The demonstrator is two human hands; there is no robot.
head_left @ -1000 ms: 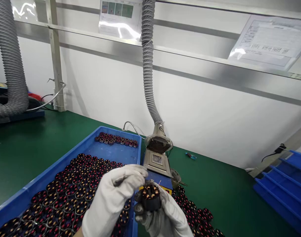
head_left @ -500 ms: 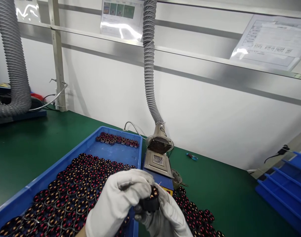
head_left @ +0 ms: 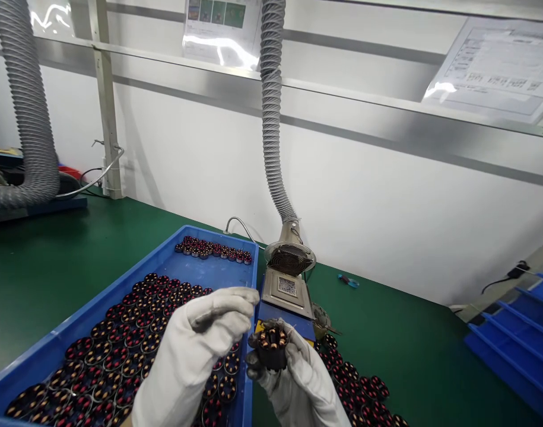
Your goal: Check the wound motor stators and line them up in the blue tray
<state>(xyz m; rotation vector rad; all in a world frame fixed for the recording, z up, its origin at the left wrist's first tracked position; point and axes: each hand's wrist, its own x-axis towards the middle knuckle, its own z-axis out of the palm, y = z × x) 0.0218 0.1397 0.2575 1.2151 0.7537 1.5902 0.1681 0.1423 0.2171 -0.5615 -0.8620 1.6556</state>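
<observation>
My right hand [head_left: 302, 373], in a white glove with dirty fingertips, grips a black motor stator [head_left: 272, 354] by its sides. Copper-coloured windings show on the stator's upper face. Just left of it, my left hand [head_left: 204, 341] is raised over the tray's edge, with its gloved fingers stretched out and nothing in them. Under and beyond this hand, the blue tray [head_left: 187, 279] carries many similar stators [head_left: 133, 338] with red and copper windings, set close together. More stators [head_left: 360, 385] lie piled on the green table to the right of my right hand.
A metal heating plate [head_left: 286, 290] with a patterned square sits behind my hands, under the hood of a grey flexible duct [head_left: 273, 130]. Small blue-handled cutters [head_left: 348, 281] lie on the green table [head_left: 400, 320]. Blue stacked trays [head_left: 520, 332] stand at the right.
My left hand has let go of the stator and moved left, away from it. The stator stays in my right hand, its windings now more in view.
</observation>
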